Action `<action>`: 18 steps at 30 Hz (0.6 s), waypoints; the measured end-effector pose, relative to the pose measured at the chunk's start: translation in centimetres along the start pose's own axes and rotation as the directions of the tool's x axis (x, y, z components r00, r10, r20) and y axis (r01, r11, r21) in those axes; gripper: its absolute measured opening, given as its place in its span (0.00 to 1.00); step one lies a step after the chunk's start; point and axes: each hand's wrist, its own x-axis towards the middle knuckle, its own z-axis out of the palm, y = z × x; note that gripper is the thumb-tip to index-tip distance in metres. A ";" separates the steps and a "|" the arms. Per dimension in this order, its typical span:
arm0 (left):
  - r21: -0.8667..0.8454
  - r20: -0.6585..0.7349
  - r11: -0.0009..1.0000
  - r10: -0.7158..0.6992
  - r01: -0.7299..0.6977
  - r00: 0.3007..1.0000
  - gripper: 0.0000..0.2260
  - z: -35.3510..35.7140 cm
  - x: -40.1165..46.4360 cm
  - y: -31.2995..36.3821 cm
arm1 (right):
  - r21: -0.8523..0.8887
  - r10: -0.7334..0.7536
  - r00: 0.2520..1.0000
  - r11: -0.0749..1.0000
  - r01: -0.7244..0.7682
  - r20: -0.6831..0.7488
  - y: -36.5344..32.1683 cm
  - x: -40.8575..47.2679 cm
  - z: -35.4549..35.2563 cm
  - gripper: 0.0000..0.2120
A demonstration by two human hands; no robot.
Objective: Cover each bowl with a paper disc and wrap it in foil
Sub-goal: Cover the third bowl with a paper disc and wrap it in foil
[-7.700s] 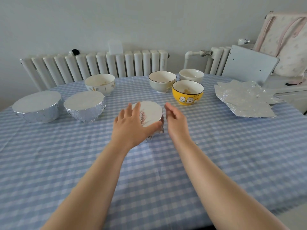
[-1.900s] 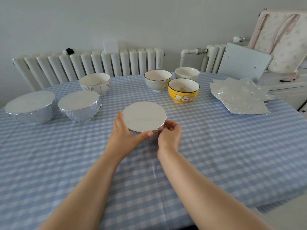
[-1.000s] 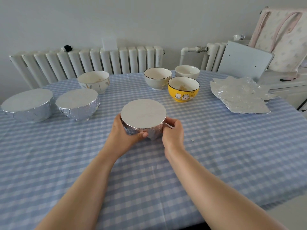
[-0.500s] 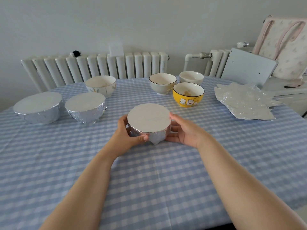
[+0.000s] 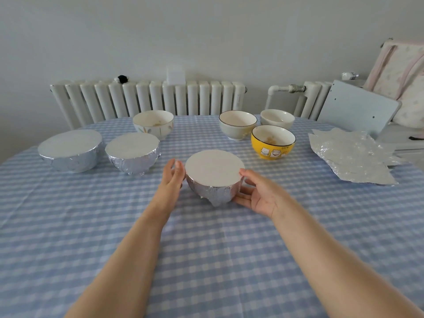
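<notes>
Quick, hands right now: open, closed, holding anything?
Left hand: open, fingers straight beside the foil-wrapped bowl.
Right hand: open, cupping that bowl's side.

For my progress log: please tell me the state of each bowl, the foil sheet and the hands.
Three foil-wrapped bowls: covered with white discs.
Four ceramic bowls: uncovered.
Crumpled foil sheet: lying unused.
Left hand: open, beside middle bowl.
Right hand: open, cupping it.
</notes>
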 end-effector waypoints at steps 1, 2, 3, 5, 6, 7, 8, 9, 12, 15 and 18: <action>-0.023 -0.055 1.000 -0.011 0.010 0.998 0.44 0.1 0.2 0.0 | 0.030 0.001 1.000 1.000 -0.001 -0.021 0.0 0.0 0.5 0.24; -0.043 -0.105 0.999 -0.025 0.020 0.994 0.41 0.2 0.4 0.0 | 0.060 0.003 0.999 0.998 -0.001 -0.039 0.1 0.1 1.1 0.24; -0.062 -0.147 0.997 -0.044 0.035 0.988 0.38 0.2 0.6 -0.1 | 0.091 0.006 0.999 0.996 -0.002 -0.046 0.2 0.2 1.7 0.21; -0.096 -0.187 0.994 -0.076 0.059 0.979 0.30 0.3 0.9 -0.1 | 0.137 -0.003 0.999 0.991 0.009 -0.043 0.7 0.4 3.0 0.12; -0.105 -0.191 0.992 -0.084 0.064 0.978 0.25 0.2 1.1 -0.2 | 0.146 -0.016 0.999 0.989 0.023 -0.050 1.0 0.7 3.7 0.10; -0.112 -0.197 0.991 -0.088 0.067 0.976 0.22 0.2 1.2 -0.3 | 0.155 -0.027 0.997 0.987 0.037 -0.065 1.2 0.8 4.4 0.09; -0.116 -0.208 0.991 -0.091 0.068 0.974 0.21 0.1 1.3 -0.4 | 0.169 -0.037 0.996 0.984 0.051 -0.084 1.4 1.0 5.0 0.08; -0.120 -0.231 0.990 -0.095 0.069 0.968 0.23 0.0 1.5 -0.4 | 0.198 -0.042 0.994 0.978 0.061 -0.098 1.4 1.3 5.7 0.08; -0.153 -0.318 0.984 -0.135 0.090 0.938 0.29 -0.3 1.6 -0.4 | 0.273 -0.063 0.994 0.958 0.087 -0.093 1.1 2.8 7.6 0.06; -0.187 -0.346 0.977 -0.164 0.104 0.924 0.29 -0.3 1.7 -0.4 | 0.265 -0.093 0.990 0.957 0.117 -0.105 0.3 4.6 9.3 0.05; -0.188 -0.351 0.975 -0.180 0.119 0.919 0.29 -0.3 1.8 -0.4 | 0.282 -0.091 0.990 0.952 0.119 -0.112 -0.4 5.9 11.0 0.06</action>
